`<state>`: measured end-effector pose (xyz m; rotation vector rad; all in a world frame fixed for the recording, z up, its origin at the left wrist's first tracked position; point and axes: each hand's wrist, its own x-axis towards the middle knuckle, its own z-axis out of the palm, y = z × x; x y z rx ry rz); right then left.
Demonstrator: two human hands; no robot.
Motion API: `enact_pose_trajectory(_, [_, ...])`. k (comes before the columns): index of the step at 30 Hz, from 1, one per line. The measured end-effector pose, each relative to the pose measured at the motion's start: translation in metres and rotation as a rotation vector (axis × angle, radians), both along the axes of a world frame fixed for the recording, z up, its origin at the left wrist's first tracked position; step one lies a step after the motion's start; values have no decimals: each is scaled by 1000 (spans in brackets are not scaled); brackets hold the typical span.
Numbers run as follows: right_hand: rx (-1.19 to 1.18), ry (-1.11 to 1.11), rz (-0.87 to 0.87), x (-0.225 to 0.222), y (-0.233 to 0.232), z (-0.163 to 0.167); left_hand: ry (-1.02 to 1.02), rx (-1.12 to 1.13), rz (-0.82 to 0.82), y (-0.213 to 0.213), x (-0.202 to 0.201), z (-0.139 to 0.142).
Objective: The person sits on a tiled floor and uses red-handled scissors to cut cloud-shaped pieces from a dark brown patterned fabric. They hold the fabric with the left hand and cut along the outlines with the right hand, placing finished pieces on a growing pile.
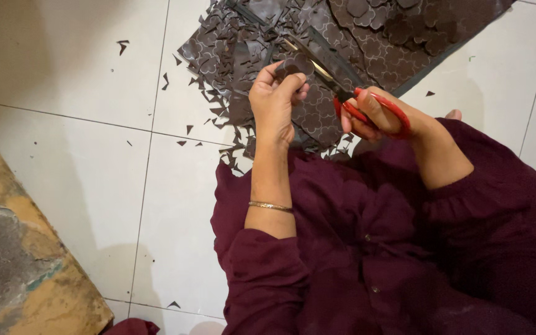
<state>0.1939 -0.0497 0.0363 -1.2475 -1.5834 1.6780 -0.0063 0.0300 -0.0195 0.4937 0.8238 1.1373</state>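
Floor (82, 186): white tiles, grey joints, littered with small dark offcuts (215, 115).
Landmark: large dark brown sheet (398, 56), embossed with a clover-like pattern, spread flat on the floor at top centre.
Left hand (274, 102): raised over the sheet's near edge, fingers and thumb pinched on a small brown cut-out piece (298, 64); thin gold bangle (270, 206) on the wrist.
Right hand (376, 115): just beside the sheet's near edge, fingers curled through the red handles of scissors (348, 96); blades parted, pointing toward the piece.
Clothing: maroon sleeves and dress (373, 248), below the sheet.
Lower left, well apart from the sheet: worn, tan-and-grey slab (13, 260).
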Motion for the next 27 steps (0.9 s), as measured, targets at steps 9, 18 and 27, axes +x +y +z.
enact_pose_trajectory(9, [-1, -83, 41, 19, 4, -3, 71, 22, -3, 0, -1, -2])
enact_pose_trajectory(18, [44, -158, 57, 28, 4, -3, 114, 47, -1, 2, -4, -4])
enact_pose_trajectory(27, [36, -129, 63, 23, 4, -11, 50, -75, 52, 3, -3, 3])
